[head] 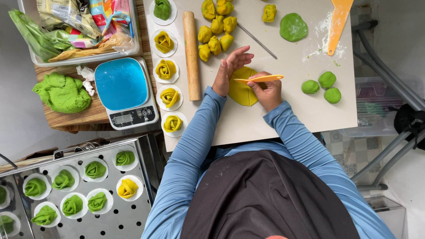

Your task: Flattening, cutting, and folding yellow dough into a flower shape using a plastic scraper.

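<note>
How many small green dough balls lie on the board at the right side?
3, in a cluster right of the right hand: one left, one above, one lower right. None seem hidden.

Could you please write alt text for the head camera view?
A person's right hand holds an orange scraper over flat yellow dough, steadied by the left hand. A rolling pin lies alongside.
</note>
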